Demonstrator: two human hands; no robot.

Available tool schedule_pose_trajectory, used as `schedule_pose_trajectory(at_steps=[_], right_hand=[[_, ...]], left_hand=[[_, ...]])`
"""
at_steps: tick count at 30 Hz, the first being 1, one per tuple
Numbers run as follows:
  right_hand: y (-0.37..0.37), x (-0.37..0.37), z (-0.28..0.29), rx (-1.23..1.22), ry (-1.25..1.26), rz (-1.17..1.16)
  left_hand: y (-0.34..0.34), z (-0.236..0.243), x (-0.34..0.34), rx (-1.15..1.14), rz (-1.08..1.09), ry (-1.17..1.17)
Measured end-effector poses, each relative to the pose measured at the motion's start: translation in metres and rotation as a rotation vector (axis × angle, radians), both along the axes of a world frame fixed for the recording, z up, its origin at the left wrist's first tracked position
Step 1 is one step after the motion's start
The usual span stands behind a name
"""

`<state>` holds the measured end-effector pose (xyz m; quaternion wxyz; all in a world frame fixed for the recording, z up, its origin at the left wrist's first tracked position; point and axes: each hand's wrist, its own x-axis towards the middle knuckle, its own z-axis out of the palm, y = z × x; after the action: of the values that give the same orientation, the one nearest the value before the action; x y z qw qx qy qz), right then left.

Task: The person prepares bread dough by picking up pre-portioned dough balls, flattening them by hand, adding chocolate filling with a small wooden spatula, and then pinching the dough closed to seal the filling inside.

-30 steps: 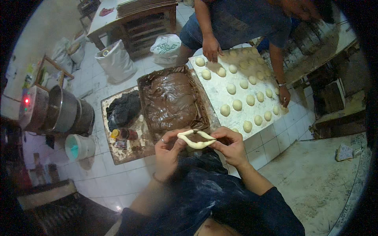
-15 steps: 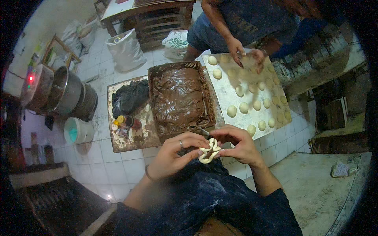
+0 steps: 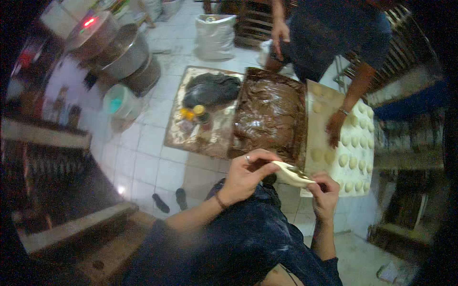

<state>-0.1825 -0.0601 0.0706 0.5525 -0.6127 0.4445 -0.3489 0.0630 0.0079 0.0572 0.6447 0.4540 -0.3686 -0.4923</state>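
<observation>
A pale, flattened piece of dough [image 3: 292,176] is stretched between my two hands, with a dark streak along its upper fold. My left hand [image 3: 243,177] pinches one end between thumb and fingers. At the other end, my right hand [image 3: 326,191] pinches the dough the same way. Just beyond them lies a rectangular tray [image 3: 306,102] filled with glossy brown paste [image 3: 269,117]. To its right, a pale board [image 3: 310,190] carries rows of round dough balls [image 3: 353,162].
A co-worker's hand [image 3: 336,127] reaches over the board; the other hangs near the tray's far end. Left of the tray are a black bundle [image 3: 214,90] and a yellow-capped bottle [image 3: 199,112]. Metal pots [image 3: 121,55], a white bucket [image 3: 119,97] and a white sack [image 3: 214,38] stand farther off.
The dough, looped and bunched before, is now pulled out into a longer strip, my hands farther apart. The view has shifted left. The co-worker's hands have separated.
</observation>
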Motion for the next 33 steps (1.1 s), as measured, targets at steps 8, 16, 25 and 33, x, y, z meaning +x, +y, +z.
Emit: schedule_pose_trajectory(at_steps=[8, 16, 25, 33], right_hand=[[-0.006, -0.009, 0.038, -0.084, 0.080, 0.245], [-0.013, 0.081, 0.058, 0.149, 0.023, 0.350], [0.019, 0.092, 0.034, 0.158, -0.207, 0.051], [0.017, 0.080, 0.041, -0.217, 0.213, 0.080]], left_hand=[[-0.016, 0.020, 0.013, -0.338, -0.405, -0.315], [0.006, 0.051, 0.068, -0.087, -0.296, -0.300], [0.009, 0.040, 0.067, -0.107, -0.233, -0.403], [0.006, 0.032, 0.060, -0.092, -0.132, -0.552]])
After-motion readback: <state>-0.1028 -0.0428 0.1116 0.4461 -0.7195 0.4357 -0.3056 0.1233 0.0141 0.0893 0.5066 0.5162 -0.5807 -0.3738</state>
